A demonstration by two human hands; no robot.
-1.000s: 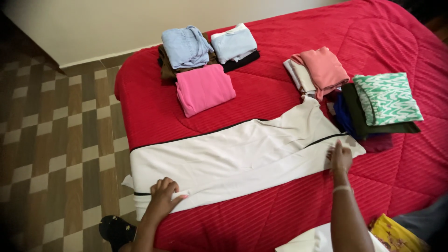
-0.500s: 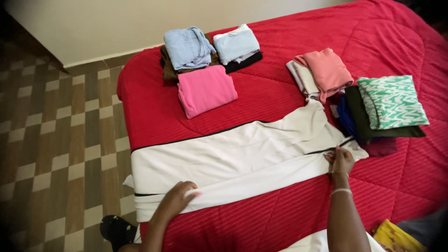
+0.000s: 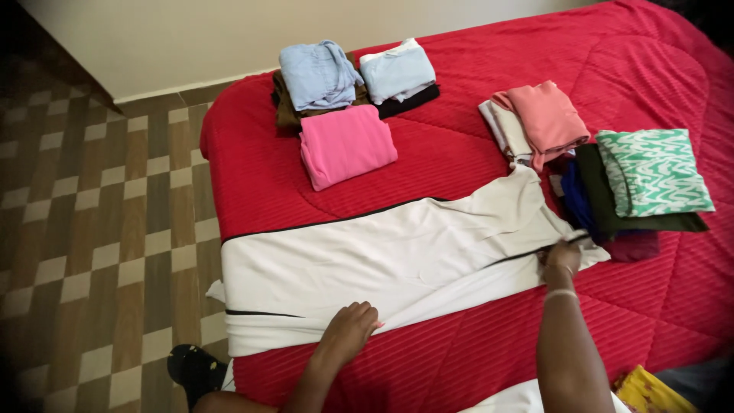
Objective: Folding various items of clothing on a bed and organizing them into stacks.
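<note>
A long white garment with black trim (image 3: 382,252) lies spread across a red quilted bed (image 3: 459,153). My left hand (image 3: 348,333) rests on the garment's near edge, around the middle of its length, fingers bent against the cloth. My right hand (image 3: 562,256) presses on the garment's right end, at the black trim line, and wears a thin bracelet at the wrist. Whether either hand pinches the cloth is unclear.
Folded clothes lie on the bed: a pink piece (image 3: 348,145), two light blue ones (image 3: 321,73) over dark items, a salmon one (image 3: 547,118), a green patterned one (image 3: 654,172) on dark pieces. A checkered tile floor (image 3: 99,229) lies left, with a black shoe (image 3: 195,367) below.
My left hand has slid rightward along the near edge of the white garment. My right hand has stayed at the right end, shifting slightly.
</note>
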